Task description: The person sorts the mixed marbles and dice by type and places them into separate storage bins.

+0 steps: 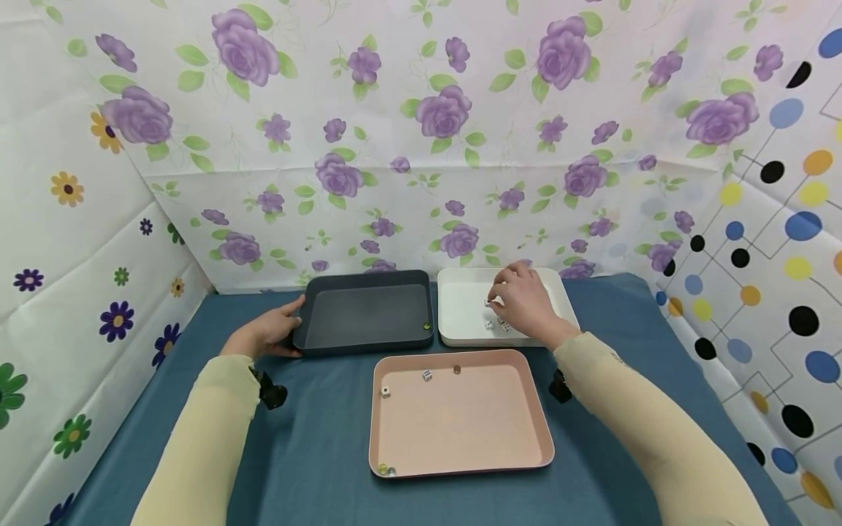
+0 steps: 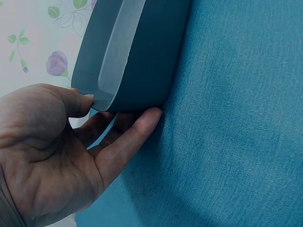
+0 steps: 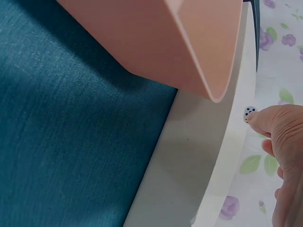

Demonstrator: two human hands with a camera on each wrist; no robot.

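Within right hand (image 1: pixel 528 305), 1 die (image 3: pixel 250 114) (pinched)

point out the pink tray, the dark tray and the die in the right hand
Pink tray (image 1: pixel 463 427): head view, on its bare floor
Dark tray (image 1: pixel 365 314): head view, on its bare floor
Held die (image 3: pixel 249 113): right wrist view, on its dotted face

Surface is covered in blue cloth (image 1: pixel 322 446). Three shallow rectangular trays sit directly on it: dark grey tray (image 1: pixel 362 318) at back left, white tray (image 1: pixel 460 307) just beside it on the right, pink tray (image 1: pixel 460 431) nearer the camera, mostly fronting the white one.
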